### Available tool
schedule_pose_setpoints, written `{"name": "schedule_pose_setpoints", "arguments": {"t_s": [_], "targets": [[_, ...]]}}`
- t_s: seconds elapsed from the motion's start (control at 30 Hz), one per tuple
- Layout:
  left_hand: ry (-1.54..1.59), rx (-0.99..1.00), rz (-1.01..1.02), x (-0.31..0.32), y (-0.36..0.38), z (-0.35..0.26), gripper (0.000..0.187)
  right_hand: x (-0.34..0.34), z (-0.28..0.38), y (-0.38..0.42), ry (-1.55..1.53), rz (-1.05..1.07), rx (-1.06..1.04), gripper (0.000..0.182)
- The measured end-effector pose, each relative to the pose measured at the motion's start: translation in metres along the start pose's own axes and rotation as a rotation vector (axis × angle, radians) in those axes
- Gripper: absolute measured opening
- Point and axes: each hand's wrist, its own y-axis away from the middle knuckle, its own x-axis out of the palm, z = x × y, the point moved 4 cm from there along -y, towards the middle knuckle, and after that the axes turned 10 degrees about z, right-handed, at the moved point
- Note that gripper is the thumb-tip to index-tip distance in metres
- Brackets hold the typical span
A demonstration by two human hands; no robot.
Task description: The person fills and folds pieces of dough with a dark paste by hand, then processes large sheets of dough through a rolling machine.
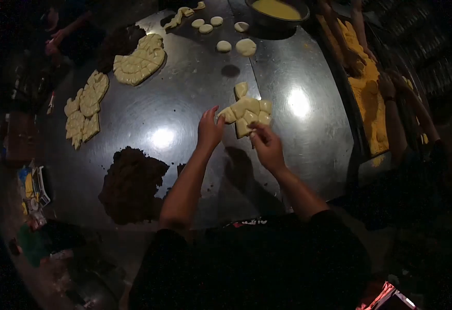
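A cluster of joined pale dough pieces (247, 109) is between my hands over the metal table, with one lobe pointing away from me. At its left end, my left hand (210, 130) pinches the edge between thumb and fingers. My right hand (268, 150) grips the lower right edge, its thumb and fingertips closed on the dough. Beyond it lie several round flattened dough pieces, the nearest being a larger disc (246, 47) and a smaller one (224, 46). A heap of dark brown crumbly filling (132, 186) sits beside my left forearm.
Two scored dough slabs (139, 61) (87, 107) lie at the left. A bowl of yellow liquid (277, 9) stands at the far edge. At right, other people's hands (389, 82) work over a tray of orange-yellow material (373, 111). Another person's hands (55, 41) show at upper left.
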Motion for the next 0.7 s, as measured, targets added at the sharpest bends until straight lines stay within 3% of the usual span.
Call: {"name": "schedule_pose_setpoints", "arguments": {"t_s": [0.07, 0.23, 0.3, 0.37, 0.43, 0.5, 0.53, 0.6, 0.63, 0.67, 0.7], "targets": [[-0.389, 0.138, -0.066, 0.023, -0.035, 0.009, 0.042, 0.009, -0.029, 0.004, 0.100, 0.198, 0.031, 0.019], [-0.459, -0.041, 0.256, 0.034, -0.023, 0.014, 0.045, 0.015, -0.052, 0.030, 0.105, 0.235, 0.155, 0.020], [0.122, -0.185, 0.316, 0.031, 0.012, 0.034, 0.040, 0.015, -0.058, 0.038, 0.161, 0.233, 0.191, 0.022], [0.302, -0.226, 0.239, 0.024, 0.070, 0.032, 0.036, 0.022, -0.073, 0.048, 0.121, 0.275, 0.300, 0.023], [0.487, -0.289, 0.350, 0.022, 0.133, 0.049, 0.034, 0.035, -0.071, 0.058, 0.082, 0.319, 0.398, 0.025], [0.799, -0.348, 0.361, 0.011, 0.190, 0.039, 0.030, 0.069, -0.053, 0.080, -0.247, 0.673, 0.577, 0.029], [0.803, -0.339, 0.348, 0.001, 0.208, 0.031, 0.030, 0.082, -0.041, 0.088, -0.237, 0.684, 0.570, 0.029], [0.763, -0.220, 0.096, -0.029, 0.240, 0.011, 0.027, 0.105, -0.001, 0.099, -0.106, 0.575, 0.240, 0.030], [0.587, -0.097, -0.070, -0.051, 0.250, -0.006, 0.029, 0.116, 0.022, 0.102, -0.098, 0.589, 0.234, 0.030], [0.593, -0.096, -0.086, -0.063, 0.255, -0.021, 0.029, 0.125, 0.058, 0.098, 0.045, 0.598, -0.019, 0.029], [0.609, 0.025, -0.319, -0.082, 0.259, -0.037, 0.032, 0.137, 0.087, 0.101, 0.187, 0.601, -0.276, 0.028]]}}
